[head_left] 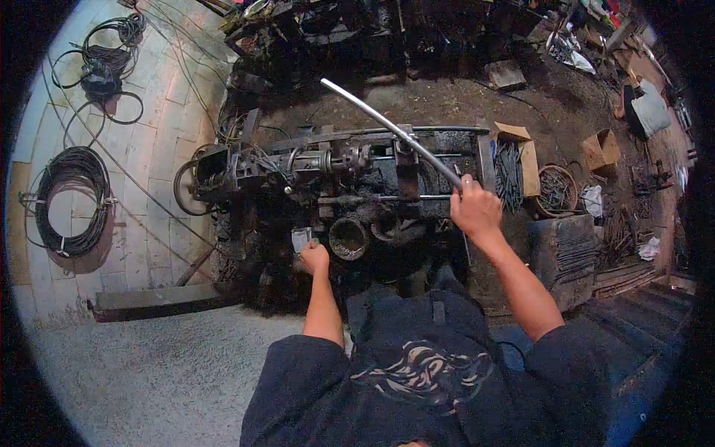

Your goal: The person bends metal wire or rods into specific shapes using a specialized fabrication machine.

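In my right hand [478, 211] is the lower end of a long metal bar [372, 117], fingers wrapped round it. The bar slants up to the left, across the greasy machine [313, 162] and its rails. My left hand [315, 258] is low at the machine's near side, fingers closed at the right edge of a small pale box [302, 238]. Just right of that hand sits a round, dirty metal bowl [348, 238].
Bundled rods stand in a cardboard box [526, 160] to the right, near a round basket [555, 188] and a dark container [564, 257] with thin rods. A cable coil [99, 201] hangs on the left wall. A beam [160, 299] lies at lower left.
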Action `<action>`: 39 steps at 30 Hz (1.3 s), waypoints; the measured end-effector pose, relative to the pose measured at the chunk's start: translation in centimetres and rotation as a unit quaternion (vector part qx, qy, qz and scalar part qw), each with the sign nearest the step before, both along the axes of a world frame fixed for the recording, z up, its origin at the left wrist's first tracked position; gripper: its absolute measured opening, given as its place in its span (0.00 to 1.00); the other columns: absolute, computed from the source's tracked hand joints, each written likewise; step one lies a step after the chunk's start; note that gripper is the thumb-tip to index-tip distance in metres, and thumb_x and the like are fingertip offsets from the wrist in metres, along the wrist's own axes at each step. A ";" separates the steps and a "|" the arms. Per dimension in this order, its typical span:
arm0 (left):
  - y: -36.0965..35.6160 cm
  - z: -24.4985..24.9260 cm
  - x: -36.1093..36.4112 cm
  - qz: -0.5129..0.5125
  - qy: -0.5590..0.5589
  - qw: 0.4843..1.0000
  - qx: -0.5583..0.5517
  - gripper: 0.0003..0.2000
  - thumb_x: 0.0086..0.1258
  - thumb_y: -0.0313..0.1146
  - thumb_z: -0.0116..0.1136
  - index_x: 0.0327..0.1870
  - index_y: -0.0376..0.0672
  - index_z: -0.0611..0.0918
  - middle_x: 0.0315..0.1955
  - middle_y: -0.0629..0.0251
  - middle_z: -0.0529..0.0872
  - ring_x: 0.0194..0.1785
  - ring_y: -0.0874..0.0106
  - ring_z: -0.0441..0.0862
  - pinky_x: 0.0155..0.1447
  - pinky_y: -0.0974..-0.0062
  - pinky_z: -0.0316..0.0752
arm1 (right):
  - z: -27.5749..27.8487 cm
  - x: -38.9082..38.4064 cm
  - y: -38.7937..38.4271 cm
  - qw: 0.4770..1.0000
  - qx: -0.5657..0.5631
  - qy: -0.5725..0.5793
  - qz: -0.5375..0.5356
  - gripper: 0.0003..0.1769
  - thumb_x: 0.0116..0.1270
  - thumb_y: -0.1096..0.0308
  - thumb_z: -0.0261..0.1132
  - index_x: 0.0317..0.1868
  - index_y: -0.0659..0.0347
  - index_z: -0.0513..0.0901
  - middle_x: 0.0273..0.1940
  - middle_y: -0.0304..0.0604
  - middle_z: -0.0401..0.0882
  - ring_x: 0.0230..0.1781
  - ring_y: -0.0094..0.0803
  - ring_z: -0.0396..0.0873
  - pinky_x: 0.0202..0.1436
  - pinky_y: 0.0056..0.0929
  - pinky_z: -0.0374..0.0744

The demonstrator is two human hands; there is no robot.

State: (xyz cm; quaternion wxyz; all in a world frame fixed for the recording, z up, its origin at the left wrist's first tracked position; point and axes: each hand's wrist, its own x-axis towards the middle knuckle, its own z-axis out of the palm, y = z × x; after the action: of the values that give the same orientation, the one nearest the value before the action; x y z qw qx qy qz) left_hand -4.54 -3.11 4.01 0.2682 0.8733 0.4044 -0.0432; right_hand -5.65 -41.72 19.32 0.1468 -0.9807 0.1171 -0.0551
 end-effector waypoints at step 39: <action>0.0 0.1 -0.2 -0.007 0.026 1.000 -0.010 0.14 0.72 0.38 0.48 0.50 0.50 0.85 0.47 0.54 0.85 0.51 0.53 0.80 0.54 0.56 0.74 | -0.1 0.2 0.2 1.000 -0.010 -0.008 0.001 0.13 0.63 0.59 0.59 0.41 0.60 0.73 0.31 0.51 0.80 0.27 0.53 0.82 0.29 0.51 0.79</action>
State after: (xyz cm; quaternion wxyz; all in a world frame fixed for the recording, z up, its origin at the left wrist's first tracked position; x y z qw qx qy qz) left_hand -4.74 -3.13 4.13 0.2661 0.8718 0.4051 -0.0717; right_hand -5.50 -41.57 19.23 0.1377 -0.9817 0.1144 -0.0643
